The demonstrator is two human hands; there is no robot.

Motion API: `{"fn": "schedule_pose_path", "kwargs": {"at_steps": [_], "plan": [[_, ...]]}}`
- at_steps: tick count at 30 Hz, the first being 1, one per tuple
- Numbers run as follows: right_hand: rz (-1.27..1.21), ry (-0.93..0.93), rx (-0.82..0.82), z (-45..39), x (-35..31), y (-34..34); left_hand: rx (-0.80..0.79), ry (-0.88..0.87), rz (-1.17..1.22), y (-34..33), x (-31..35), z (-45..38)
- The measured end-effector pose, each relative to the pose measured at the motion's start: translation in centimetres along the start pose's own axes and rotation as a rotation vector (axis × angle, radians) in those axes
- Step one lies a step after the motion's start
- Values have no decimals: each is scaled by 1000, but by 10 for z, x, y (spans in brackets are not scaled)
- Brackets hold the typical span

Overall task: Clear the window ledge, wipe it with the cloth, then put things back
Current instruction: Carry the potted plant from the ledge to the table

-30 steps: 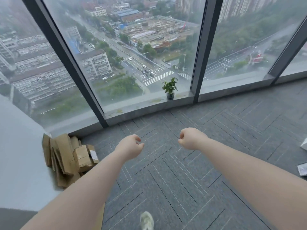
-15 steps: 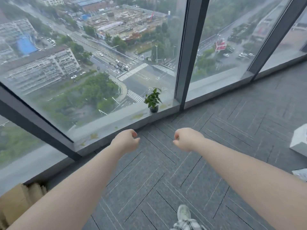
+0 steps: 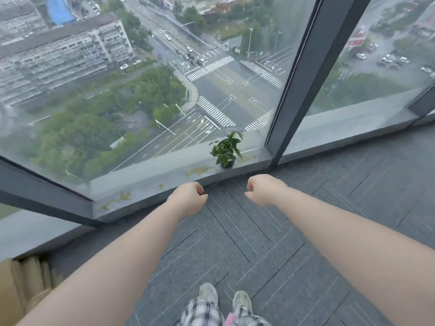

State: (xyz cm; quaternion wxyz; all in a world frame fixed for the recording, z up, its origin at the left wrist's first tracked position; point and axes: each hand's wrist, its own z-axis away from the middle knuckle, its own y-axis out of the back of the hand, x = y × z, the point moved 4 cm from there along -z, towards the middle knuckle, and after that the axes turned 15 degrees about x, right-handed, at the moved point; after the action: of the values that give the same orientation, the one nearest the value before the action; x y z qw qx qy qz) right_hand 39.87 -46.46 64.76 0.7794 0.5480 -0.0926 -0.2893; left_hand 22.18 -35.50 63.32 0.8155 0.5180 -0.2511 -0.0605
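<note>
A small green plant in a dark pot (image 3: 226, 150) stands on the grey window ledge (image 3: 150, 181), close to the dark window post. Yellowish stains mark the ledge to the left of the pot. My left hand (image 3: 188, 200) is a loose fist held just in front of the ledge's front edge, holding nothing. My right hand (image 3: 263, 189) is also curled shut and empty, slightly right of and below the pot. No cloth is in view.
Tall glass panes rise behind the ledge, split by a dark post (image 3: 296, 74). Grey carpet tiles (image 3: 259, 250) cover the floor. Flattened cardboard boxes (image 3: 21, 285) lie at the lower left. My shoes (image 3: 223, 300) show at the bottom.
The view has moved closer to the window and tilted down. The ledge and plant are now larger and nearer my hands. Both hands stay curled and empty.
</note>
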Motion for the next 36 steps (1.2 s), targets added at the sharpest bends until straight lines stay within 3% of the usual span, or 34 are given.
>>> {"fn": "schedule_pose_path", "kwargs": {"at_steps": [15,24,31,36], "plan": [[60,-11,-159,-223,36,-62,-106,22,-30,-78,0,-227],[110,123,-164,-372,85,-186,-87,112,15,-237,-7,-353],[98,113,-109,-462,130,-324,-90,91,31,-383,-39,-432],[68,80,-73,-507,153,-388,-56,78,33,-445,-59,-472]]}}
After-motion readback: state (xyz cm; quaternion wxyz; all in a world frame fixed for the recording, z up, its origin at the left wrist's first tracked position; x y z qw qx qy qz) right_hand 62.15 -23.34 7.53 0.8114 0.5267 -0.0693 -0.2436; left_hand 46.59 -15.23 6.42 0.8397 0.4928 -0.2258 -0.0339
